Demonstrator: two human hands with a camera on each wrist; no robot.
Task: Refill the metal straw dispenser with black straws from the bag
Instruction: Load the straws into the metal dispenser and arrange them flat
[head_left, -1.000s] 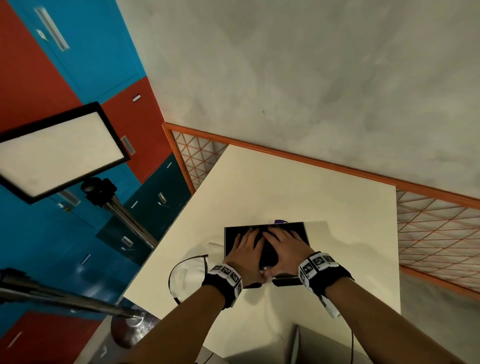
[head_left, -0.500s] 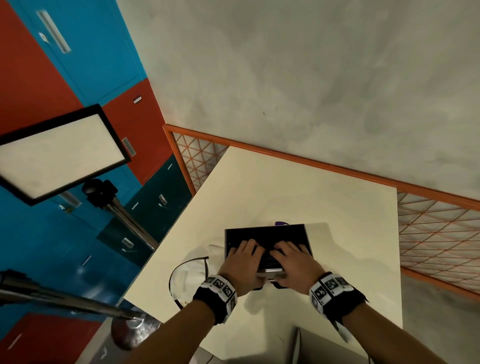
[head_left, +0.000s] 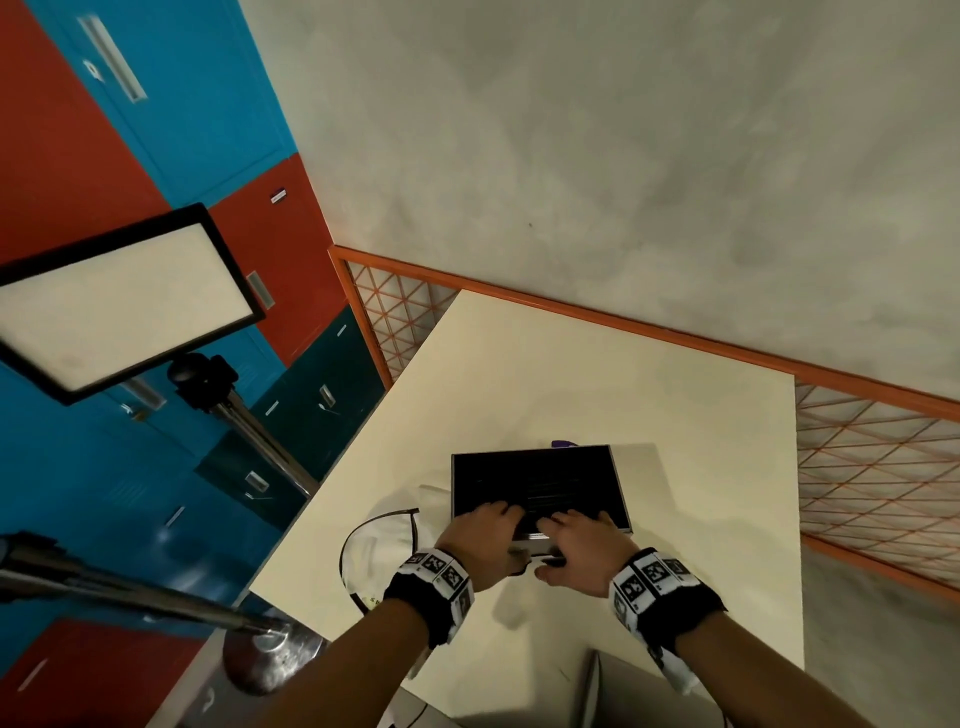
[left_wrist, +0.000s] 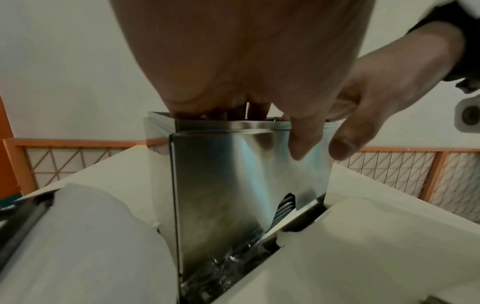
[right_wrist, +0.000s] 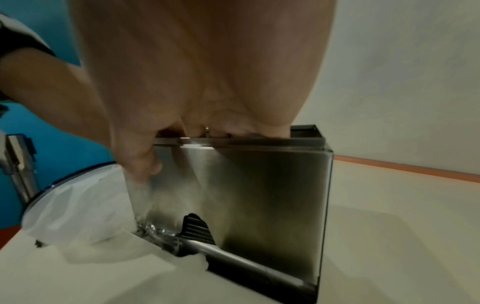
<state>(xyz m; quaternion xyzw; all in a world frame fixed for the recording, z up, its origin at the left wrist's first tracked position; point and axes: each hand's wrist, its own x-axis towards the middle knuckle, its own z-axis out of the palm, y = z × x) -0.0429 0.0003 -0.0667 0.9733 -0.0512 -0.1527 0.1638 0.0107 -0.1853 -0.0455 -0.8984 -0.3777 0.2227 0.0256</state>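
Steel dispenser (head_left: 540, 488) full; my left hand (head_left: 480, 540) and right hand (head_left: 582, 545) flat on straws (head_left: 550, 493), fingers extended. Hard push: straws buckle, dispenser tips.

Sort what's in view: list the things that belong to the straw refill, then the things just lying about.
Part of the job:
- metal straw dispenser, open at the top
- black straws inside it
- left hand and right hand, fingers reaching into the open top
- empty plastic bag beside the dispenser

Just lying about:
- light panel on its stand
- purple object behind the dispenser
- table
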